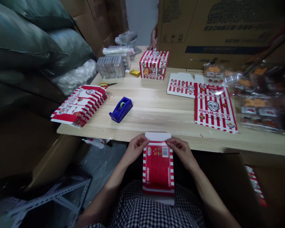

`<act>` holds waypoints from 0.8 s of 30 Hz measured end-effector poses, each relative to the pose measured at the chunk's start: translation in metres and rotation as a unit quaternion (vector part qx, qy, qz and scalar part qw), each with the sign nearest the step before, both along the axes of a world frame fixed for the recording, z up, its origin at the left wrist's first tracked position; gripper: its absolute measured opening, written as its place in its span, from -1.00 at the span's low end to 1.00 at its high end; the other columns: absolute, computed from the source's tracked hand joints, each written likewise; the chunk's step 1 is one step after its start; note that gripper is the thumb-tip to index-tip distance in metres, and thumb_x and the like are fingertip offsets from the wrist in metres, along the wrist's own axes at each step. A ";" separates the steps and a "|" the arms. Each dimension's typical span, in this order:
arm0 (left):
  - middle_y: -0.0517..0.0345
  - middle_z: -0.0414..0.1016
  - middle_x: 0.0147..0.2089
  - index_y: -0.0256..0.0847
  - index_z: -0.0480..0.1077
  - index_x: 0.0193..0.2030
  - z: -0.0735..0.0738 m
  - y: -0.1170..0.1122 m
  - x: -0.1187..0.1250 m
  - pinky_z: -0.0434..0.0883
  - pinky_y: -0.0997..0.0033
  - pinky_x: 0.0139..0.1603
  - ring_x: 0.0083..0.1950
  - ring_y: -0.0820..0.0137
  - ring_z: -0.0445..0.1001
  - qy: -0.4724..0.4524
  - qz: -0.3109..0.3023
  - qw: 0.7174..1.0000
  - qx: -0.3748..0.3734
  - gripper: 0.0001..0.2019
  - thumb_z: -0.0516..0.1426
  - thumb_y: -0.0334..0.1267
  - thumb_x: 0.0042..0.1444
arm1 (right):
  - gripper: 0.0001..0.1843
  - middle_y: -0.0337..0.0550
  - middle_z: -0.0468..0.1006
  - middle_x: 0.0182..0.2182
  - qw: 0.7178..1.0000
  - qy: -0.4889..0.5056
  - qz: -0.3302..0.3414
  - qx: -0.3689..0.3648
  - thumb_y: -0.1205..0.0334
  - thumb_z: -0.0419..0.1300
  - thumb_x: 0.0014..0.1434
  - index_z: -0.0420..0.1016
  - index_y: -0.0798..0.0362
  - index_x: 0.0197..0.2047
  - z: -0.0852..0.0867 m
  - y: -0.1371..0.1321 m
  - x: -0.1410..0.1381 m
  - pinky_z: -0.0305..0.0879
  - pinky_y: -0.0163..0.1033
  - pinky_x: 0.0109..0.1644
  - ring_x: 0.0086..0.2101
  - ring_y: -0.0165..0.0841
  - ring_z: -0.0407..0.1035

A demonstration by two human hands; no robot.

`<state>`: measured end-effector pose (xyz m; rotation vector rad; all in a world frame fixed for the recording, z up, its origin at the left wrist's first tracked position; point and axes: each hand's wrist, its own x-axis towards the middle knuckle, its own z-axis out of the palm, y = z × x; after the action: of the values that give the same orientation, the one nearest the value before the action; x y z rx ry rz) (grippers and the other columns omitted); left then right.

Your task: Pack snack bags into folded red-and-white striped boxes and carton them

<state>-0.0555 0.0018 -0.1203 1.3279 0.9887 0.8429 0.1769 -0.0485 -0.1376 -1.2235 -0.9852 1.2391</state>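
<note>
A flat red-and-white striped cardboard box [158,171], with a barcode near its top, lies over my lap just below the table edge. My left hand [136,147] pinches its upper left corner, by the fold of a white end flap [158,136]. At the upper right corner, my right hand [180,150] grips the same fold between thumb and fingers. Ahead of the hands on the table sits a blue tape dispenser [121,110]. More flat striped boxes are stacked to the left [79,106] and to the right [215,107].
An assembled striped box [154,65] stands at the back, with another person's hand [152,43] behind it. Clear plastic cases [111,67], scissors [106,84] and a yellow packet [135,73] are back left. Bagged toy pieces [256,107] pile up at right, before a large carton [218,34].
</note>
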 end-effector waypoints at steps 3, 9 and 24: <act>0.18 0.42 -0.33 -0.25 0.41 -0.36 -0.005 -0.009 -0.002 0.30 0.47 -0.23 -0.31 0.44 0.36 -0.003 0.037 0.999 0.005 -0.67 0.23 0.01 0.19 | -0.74 -0.15 0.68 -0.15 1.000 0.005 -0.019 -0.006 0.00 0.34 0.19 0.71 -0.06 -0.14 -0.004 -0.014 -0.009 0.39 -0.17 -0.03 -0.13 -0.25 0.50; 0.18 0.45 -0.31 -0.26 0.43 -0.37 0.001 -0.005 0.004 0.33 0.48 -0.19 -0.28 0.45 0.40 -0.025 0.086 0.996 0.021 -0.71 0.27 -0.06 0.17 | -0.83 -0.13 0.68 -0.21 0.996 0.028 -0.081 0.018 0.07 0.45 0.06 0.73 -0.04 -0.30 0.003 -0.007 -0.015 0.37 -0.10 0.10 -0.07 -0.19 0.50; -0.02 0.68 -0.11 -0.28 0.57 0.03 0.007 -0.005 0.026 0.49 0.39 -0.06 -0.18 0.30 0.65 -0.232 0.097 0.942 -0.223 -0.59 0.38 -0.26 0.01 | -0.61 -0.18 0.69 -0.06 0.951 0.290 0.033 -0.105 0.19 0.47 0.05 0.61 -0.07 -0.02 0.002 0.005 -0.002 0.51 -0.20 -0.03 -0.14 -0.27 0.60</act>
<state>-0.0296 -0.0036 -0.1129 0.6109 0.8693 0.9553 0.1746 -0.0437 -0.1354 -0.8976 -0.4699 1.6642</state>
